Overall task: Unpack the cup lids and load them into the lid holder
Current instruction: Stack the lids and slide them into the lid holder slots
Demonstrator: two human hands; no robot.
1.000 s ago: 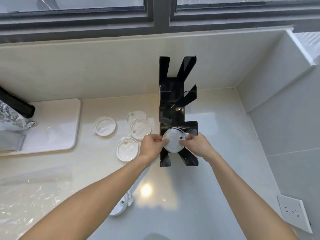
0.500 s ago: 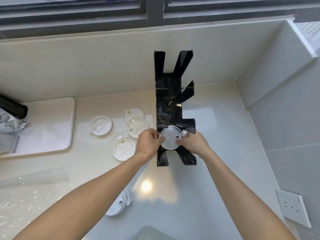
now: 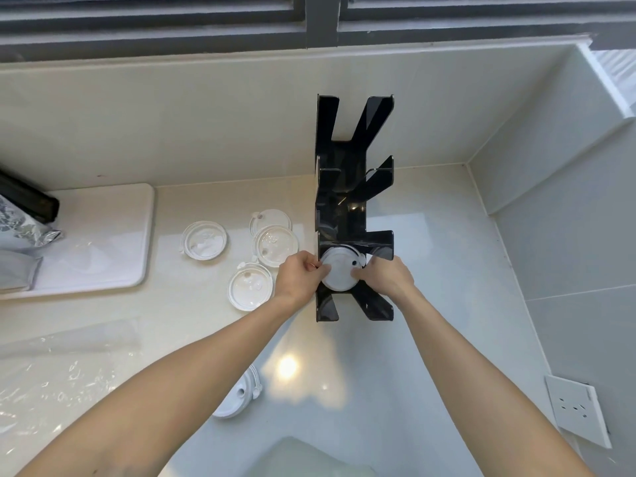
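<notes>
A black lid holder point(image 3: 344, 208) stands on the counter against the back wall, with forked side arms. A white cup lid point(image 3: 339, 273) sits in its nearest slot. My left hand point(image 3: 297, 275) pinches the lid's left edge and my right hand point(image 3: 387, 277) pinches its right edge. Three loose white lids lie flat left of the holder: one point(image 3: 204, 239) farthest left, one point(image 3: 275, 244) overlapping another behind it, one point(image 3: 250, 291) nearest my left wrist. Another lid point(image 3: 237, 397) stands partly hidden under my left forearm.
A white tray point(image 3: 103, 242) holds a foil bag point(image 3: 20, 228) at the left. Crumpled clear plastic wrap point(image 3: 62, 370) lies at the lower left. A wall socket point(image 3: 576, 409) is at the lower right. The tiled wall corner closes the right side.
Both hands have kept hold of the lid in the nearest slot, with the lid seated slightly lower between the arms. The view has shifted a little.
</notes>
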